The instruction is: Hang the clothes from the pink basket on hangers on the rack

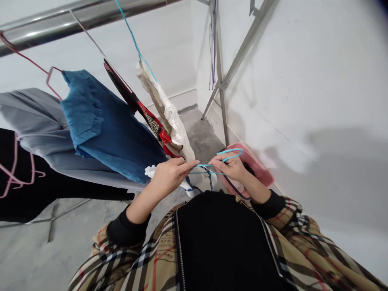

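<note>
turquoise hanger [203, 165], then: where is it, and what has hold of it?

it sits just in front of the black top [227, 238], between 2 hands. the left hand [170, 173] has its thumb and forefinger pressed together on the wire, and the right hand [230, 165] has its fingers curled in and clamped on it too.

why use 2 hands for something so thin?

my guess is that a pinch from each side keeps the wire from twisting. a white cloth with dark blue edging [214, 181] lies right beneath it; i cannot tell whether it is on the wire or only behind it.

which way does it point?

its long axis, as far as it shows, runs left to right, across the body. a rounded bend sticks out on the right, above the right hand, towards the pink basket [265, 171]. whether that bend is the hook or a shoulder, i can't say.

and the far left?

a metal rail [60, 31] with clothes under it: a blue garment [100, 121], then a red and black garment [153, 126], then a white lace garment [173, 121], presumably hung side by side so each drapes freely.
</note>
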A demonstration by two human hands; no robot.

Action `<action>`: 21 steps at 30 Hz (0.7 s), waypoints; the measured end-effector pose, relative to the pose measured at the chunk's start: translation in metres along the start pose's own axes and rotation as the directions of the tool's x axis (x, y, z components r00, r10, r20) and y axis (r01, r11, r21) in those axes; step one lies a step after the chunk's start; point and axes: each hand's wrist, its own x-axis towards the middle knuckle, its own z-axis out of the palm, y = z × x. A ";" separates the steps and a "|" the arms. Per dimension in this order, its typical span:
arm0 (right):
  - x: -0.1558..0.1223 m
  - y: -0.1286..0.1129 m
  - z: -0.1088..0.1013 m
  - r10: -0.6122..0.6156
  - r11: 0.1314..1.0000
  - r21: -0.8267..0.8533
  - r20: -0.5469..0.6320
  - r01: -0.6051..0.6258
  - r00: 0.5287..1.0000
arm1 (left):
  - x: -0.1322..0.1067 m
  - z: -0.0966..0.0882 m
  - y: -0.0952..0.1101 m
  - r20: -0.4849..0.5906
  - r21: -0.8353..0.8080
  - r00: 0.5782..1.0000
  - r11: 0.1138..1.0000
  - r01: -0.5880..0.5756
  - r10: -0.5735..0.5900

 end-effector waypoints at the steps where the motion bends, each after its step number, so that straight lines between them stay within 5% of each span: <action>1: 0.001 0.000 -0.004 0.030 1.000 0.009 0.025 -0.030 0.999 | -0.001 -0.001 -0.002 0.011 -0.001 1.000 1.000 0.018 -0.017; 4: 0.001 0.011 -0.017 0.094 0.995 -0.022 0.013 -0.094 0.995 | -0.006 -0.006 -0.002 -0.032 0.055 0.992 0.991 0.121 -0.119; 6: -0.003 0.028 -0.025 0.153 0.986 -0.046 -0.119 -0.159 0.981 | -0.008 -0.012 -0.001 -0.077 0.095 0.979 0.976 0.196 -0.189; 10: -0.022 0.072 -0.025 0.294 0.949 0.031 -0.454 -0.314 0.841 | -0.011 -0.019 0.003 -0.154 0.125 0.951 0.950 0.287 -0.267; 12: -0.031 0.091 -0.014 0.309 0.940 0.043 -0.533 -0.339 0.788 | -0.011 -0.021 0.003 -0.185 0.120 0.941 0.944 0.306 -0.282; 17: -0.024 0.118 0.034 0.272 0.932 -0.174 -0.246 -0.319 0.930 | -0.006 -0.024 0.006 -0.219 0.100 0.942 0.955 0.280 -0.254; 21: 0.005 0.125 0.067 0.212 0.928 -0.261 -0.218 -0.266 0.953 | -0.001 -0.026 0.011 -0.235 0.075 0.945 0.965 0.250 -0.227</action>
